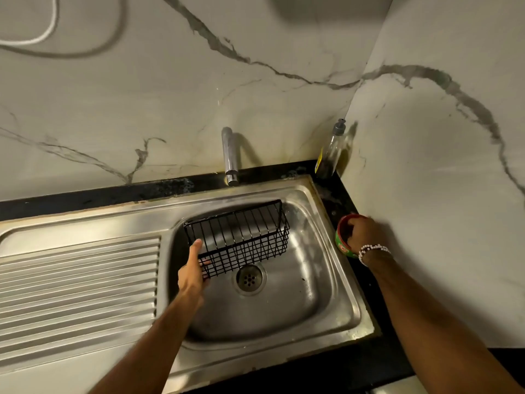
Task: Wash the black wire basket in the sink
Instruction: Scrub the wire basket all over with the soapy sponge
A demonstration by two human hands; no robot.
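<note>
The black wire basket is tilted inside the steel sink, above the drain. My left hand grips the basket's left end, thumb up along the outside and fingers inside the wires. My right hand reaches into a round green and red tub on the black counter right of the sink; its fingertips are hidden inside the tub. A beaded bracelet is on that wrist.
A chrome tap stands behind the sink, no water running. A clear dispenser bottle sits in the back right corner. The ribbed draining board stretches left. Marble walls close the back and right side.
</note>
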